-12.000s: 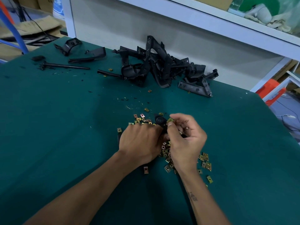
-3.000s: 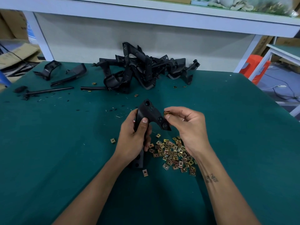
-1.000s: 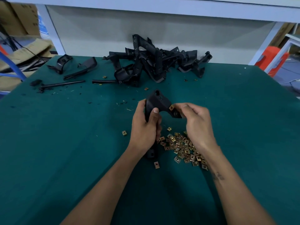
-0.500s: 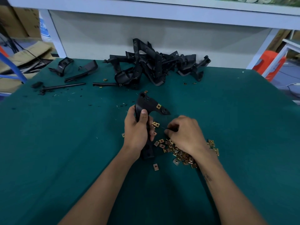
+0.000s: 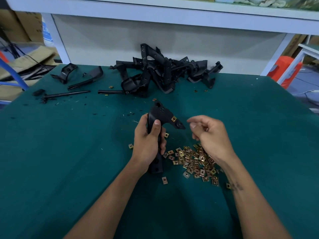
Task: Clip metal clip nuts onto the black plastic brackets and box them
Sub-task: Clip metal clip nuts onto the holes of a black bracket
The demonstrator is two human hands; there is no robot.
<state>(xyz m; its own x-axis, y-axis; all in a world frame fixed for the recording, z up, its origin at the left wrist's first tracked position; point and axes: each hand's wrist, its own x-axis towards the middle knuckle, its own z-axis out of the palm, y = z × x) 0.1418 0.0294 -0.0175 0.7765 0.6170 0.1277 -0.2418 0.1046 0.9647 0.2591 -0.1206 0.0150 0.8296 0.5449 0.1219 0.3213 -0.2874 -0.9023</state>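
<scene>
Lifted off the clip nuts (image 5: 195, 161), the right hand (image 5: 210, 135) is being brought, loosely curled, contents unclear, toward the bracket (image 5: 159, 116) being gripped by the left hand (image 5: 148, 144); a misaligned clip risks being dropped

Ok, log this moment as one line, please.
left hand: grips bracket upright | clip nut: on bracket arm | right hand: above nut pile, contents unclear | boxing: not yet
</scene>
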